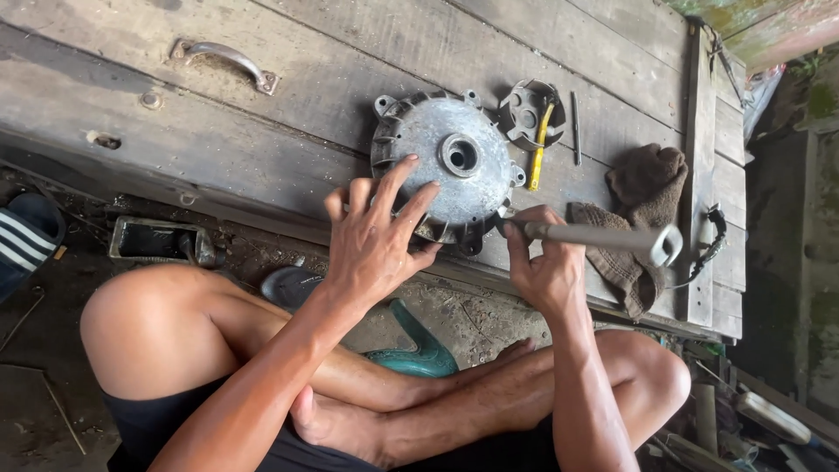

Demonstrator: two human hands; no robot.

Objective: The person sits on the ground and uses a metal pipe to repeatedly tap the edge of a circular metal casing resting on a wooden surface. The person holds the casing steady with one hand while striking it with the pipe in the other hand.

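The round metal cover (450, 166) is pressed flat by the spread left hand (376, 236); the wrench (603, 236) is gripped by the right hand (542, 267), its tip hidden at the rim.

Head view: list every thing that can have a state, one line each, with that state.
Round metal cover: flat on the wooden platform, centre hole facing up.
Left hand: fingers spread, pressed on the cover's near edge.
Right hand: shut on the metal tube wrench.
Metal tube wrench: lying level, tip at the cover's rim.
Brown rag: crumpled, under the wrench's end.
Yellow-handled tool: lying across a small metal part.
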